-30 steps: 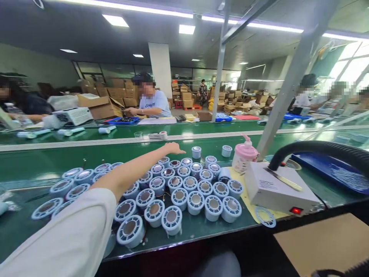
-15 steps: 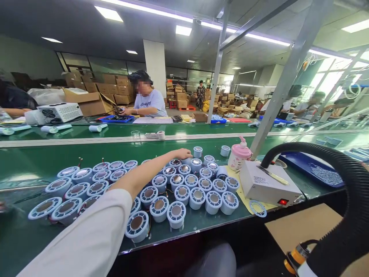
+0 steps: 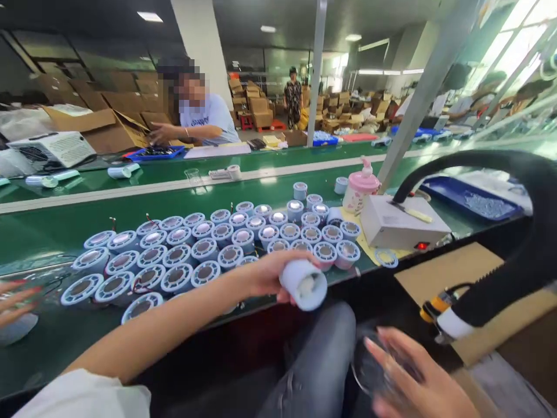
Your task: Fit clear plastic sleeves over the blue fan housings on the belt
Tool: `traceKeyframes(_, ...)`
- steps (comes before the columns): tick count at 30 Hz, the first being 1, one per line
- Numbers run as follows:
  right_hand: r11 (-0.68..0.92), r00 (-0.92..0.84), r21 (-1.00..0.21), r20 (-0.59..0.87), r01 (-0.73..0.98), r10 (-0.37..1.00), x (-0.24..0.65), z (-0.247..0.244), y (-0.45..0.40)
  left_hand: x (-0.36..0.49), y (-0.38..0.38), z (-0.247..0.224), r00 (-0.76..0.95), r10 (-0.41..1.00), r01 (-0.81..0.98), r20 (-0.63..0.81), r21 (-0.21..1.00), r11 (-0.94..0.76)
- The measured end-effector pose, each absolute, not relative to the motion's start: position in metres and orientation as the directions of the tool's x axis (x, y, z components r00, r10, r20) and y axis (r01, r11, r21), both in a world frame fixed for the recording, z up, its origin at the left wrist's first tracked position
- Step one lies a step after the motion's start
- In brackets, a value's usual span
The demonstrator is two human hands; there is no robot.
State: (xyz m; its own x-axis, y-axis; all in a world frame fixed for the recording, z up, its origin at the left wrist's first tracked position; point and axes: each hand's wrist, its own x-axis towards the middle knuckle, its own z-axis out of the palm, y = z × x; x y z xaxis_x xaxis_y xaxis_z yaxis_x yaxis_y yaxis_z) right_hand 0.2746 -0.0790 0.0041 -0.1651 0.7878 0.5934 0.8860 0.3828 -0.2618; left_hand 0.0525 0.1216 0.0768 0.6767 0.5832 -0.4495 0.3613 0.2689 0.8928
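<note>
My left hand (image 3: 276, 273) is wrapped round a light-blue cup-shaped housing (image 3: 304, 285), held tilted over my lap with its hollow side facing me. At the lower right, my right hand (image 3: 409, 371) holds a dark, partly see-through round piece (image 3: 378, 363), blurred by motion. Behind my left arm, rows of similar blue housings (image 3: 177, 254) with round metallic centres stand on the green table (image 3: 169, 316); thin wires stick out of some.
A white box (image 3: 402, 223) with a lit red switch stands right of the housings, near a pink-topped bottle (image 3: 362, 186) and a thick black hose (image 3: 505, 278). Another person's hand (image 3: 15, 302) is at the left edge. A co-worker sits across the belt.
My left hand has come back from the far housings with one in its grip. My right hand has come into view with the dark piece. The view has tilted down.
</note>
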Motion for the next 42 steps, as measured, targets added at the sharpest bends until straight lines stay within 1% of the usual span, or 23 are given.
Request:
traceKeyframes(1, 0.425, -0.231, -0.206, 0.597, 0.882, 0.768, 0.266, 0.004, -0.076, 0.056, 0.100, 0.067, 0.746, 0.463, 0.377, -0.479, 0.876, 0.300)
traceKeyframes(3, 0.368, -0.231, -0.124, 0.586, 0.922, 0.777, 0.253, 0.005, -0.068, 0.060, 0.068, 0.052, 0.817, 0.304, 0.422, -0.490, 0.868, 0.264)
traceKeyframes(4, 0.333, -0.216, -0.119, 0.553, 0.935, 0.805, 0.249, 0.006, -0.063, 0.061, 0.057, 0.048, 0.833, 0.291, 0.432, -0.471, 0.882, 0.189)
traceKeyframes(5, 0.300, -0.186, -0.154, 0.504, 0.941, 0.843, 0.248, 0.007, -0.060, 0.061, 0.050, 0.045, 0.842, 0.328, 0.429, -0.429, 0.900, 0.076)
traceKeyframes(6, 0.291, -0.171, -0.226, 0.437, 0.930, 0.883, 0.248, 0.008, -0.059, 0.061, 0.046, 0.043, 0.849, 0.385, 0.413, -0.362, 0.909, -0.054)
traceKeyframes(8, 0.287, -0.176, -0.455, 0.272, 0.843, 0.946, 0.252, 0.009, -0.061, 0.060, 0.042, 0.040, 0.853, 0.488, 0.357, -0.186, 0.889, -0.287)
traceKeyframes(10, 0.216, -0.182, -0.679, 0.121, 0.702, 0.976, 0.256, 0.010, -0.066, 0.060, 0.040, 0.034, 0.842, 0.537, 0.307, -0.059, 0.870, -0.386)
traceKeyframes(12, 0.120, -0.145, -0.804, 0.042, 0.583, 0.989, 0.258, 0.011, -0.071, 0.062, 0.039, 0.024, 0.820, 0.572, 0.256, -0.004, 0.897, -0.361)
traceKeyframes(14, 0.065, -0.066, -0.856, 0.036, 0.513, 0.997, 0.258, 0.010, -0.072, 0.064, 0.038, 0.012, 0.804, 0.591, 0.178, 0.065, 0.922, -0.344)
traceKeyframes(17, 0.005, 0.043, -0.918, 0.024, 0.397, 0.999, 0.259, 0.007, -0.070, 0.067, 0.037, -0.006, 0.791, 0.592, 0.112, 0.154, 0.915, -0.387)
traceKeyframes(19, -0.063, 0.095, -0.966, -0.040, 0.252, 0.995, 0.261, 0.005, -0.067, 0.069, 0.035, -0.012, 0.816, 0.563, 0.101, 0.130, 0.927, -0.360)
traceKeyframes(20, -0.100, 0.118, -0.982, -0.082, 0.160, 0.990, 0.263, 0.004, -0.065, 0.069, 0.034, -0.013, 0.835, 0.542, 0.098, 0.090, 0.946, -0.309)
traceKeyframes(22, -0.160, 0.138, -0.987, -0.158, 0.005, 0.978, 0.267, 0.004, -0.064, 0.069, 0.032, -0.013, 0.866, 0.501, 0.085, 0.007, 0.983, -0.161)
traceKeyframes(23, -0.166, 0.130, -0.985, -0.170, -0.041, 0.977, 0.269, 0.005, -0.064, 0.070, 0.030, -0.011, 0.870, 0.491, 0.081, -0.035, 0.994, -0.074)
traceKeyframes(24, -0.150, 0.109, -0.987, -0.155, -0.053, 0.982, 0.270, 0.005, -0.064, 0.070, 0.028, -0.010, 0.866, 0.494, 0.077, -0.074, 0.997, 0.015)
traceKeyframes(25, -0.109, 0.084, -0.994, -0.110, -0.017, 0.990, 0.271, 0.006, -0.066, 0.070, 0.026, -0.008, 0.855, 0.507, 0.069, -0.112, 0.992, 0.102)
traceKeyframes(27, 0.013, 0.037, -0.987, 0.020, 0.163, 0.999, 0.271, 0.005, -0.070, 0.069, 0.024, -0.006, 0.827, 0.532, 0.048, -0.180, 0.966, 0.253)
traceKeyframes(28, 0.074, 0.019, -0.961, 0.082, 0.268, 0.996, 0.271, 0.005, -0.073, 0.069, 0.023, -0.005, 0.819, 0.533, 0.042, -0.210, 0.950, 0.309)
traceKeyframes(30, 0.146, -0.001, -0.899, 0.160, 0.413, 0.987, 0.270, 0.003, -0.080, 0.068, 0.022, -0.004, 0.825, 0.511, 0.051, -0.242, 0.932, 0.358)
traceKeyframes(31, 0.152, -0.003, -0.891, 0.167, 0.428, 0.986, 0.270, 0.002, -0.082, 0.067, 0.022, -0.003, 0.834, 0.495, 0.066, -0.243, 0.935, 0.348)
traceKeyframes(33, 0.127, -0.006, -0.919, 0.134, 0.373, 0.991, 0.271, 0.001, -0.087, 0.065, 0.022, 0.000, 0.849, 0.484, 0.089, -0.212, 0.960, 0.265)
traceKeyframes(36, 0.040, -0.002, -0.971, 0.041, 0.235, 0.999, 0.272, 0.003, -0.089, 0.062, 0.023, 0.005, 0.862, 0.488, 0.090, -0.136, 0.989, 0.116)
traceKeyframes(42, -0.092, -0.019, -0.992, -0.094, 0.083, 0.995, 0.271, 0.010, -0.088, 0.059, 0.022, 0.010, 0.884, 0.465, 0.035, -0.052, 0.998, 0.045)
